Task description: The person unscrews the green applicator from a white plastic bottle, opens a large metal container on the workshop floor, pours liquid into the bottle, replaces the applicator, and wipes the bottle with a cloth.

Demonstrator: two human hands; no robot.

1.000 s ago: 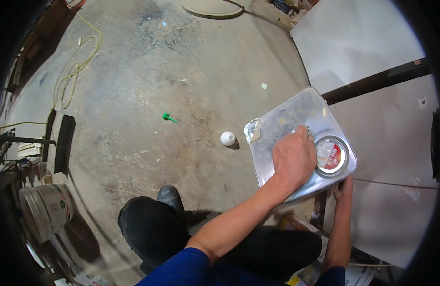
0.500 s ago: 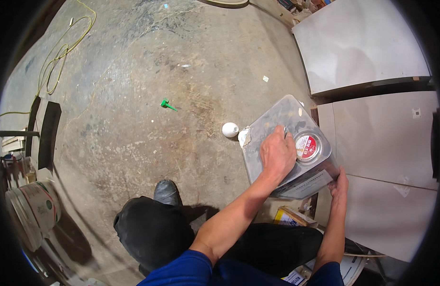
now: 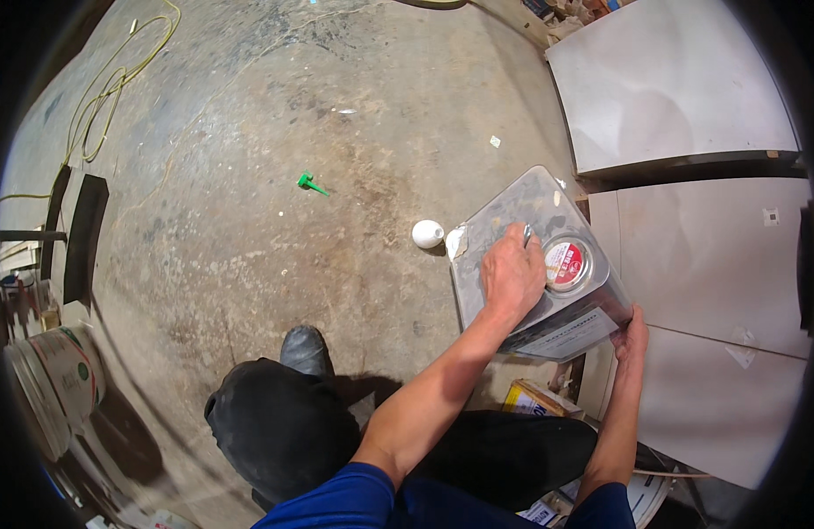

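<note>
A square grey metal can (image 3: 504,231) with a red and white round cap (image 3: 566,265) is held tilted in front of me on the right. My left hand (image 3: 514,273) is closed around the handle on its top, most of which the fingers hide. My right hand (image 3: 631,339) grips the can's lower right edge, with its fingers partly out of sight beneath. Close to the can's left corner is a small rounded white bottle (image 3: 427,234) on the concrete floor. Farther left lies a green nozzle-like piece (image 3: 312,183).
Large pale panels (image 3: 702,251) stand along the right side. A blue and yellow box (image 3: 532,399) sits below the can by my leg. On the left are a white bucket (image 3: 59,383) and a yellow-green cord (image 3: 107,93). My dark boot (image 3: 306,351) rests on the floor.
The can has tipped slightly, so more of its labelled side faces up. Both hands keep their hold on it. The whole view has shifted a little.
</note>
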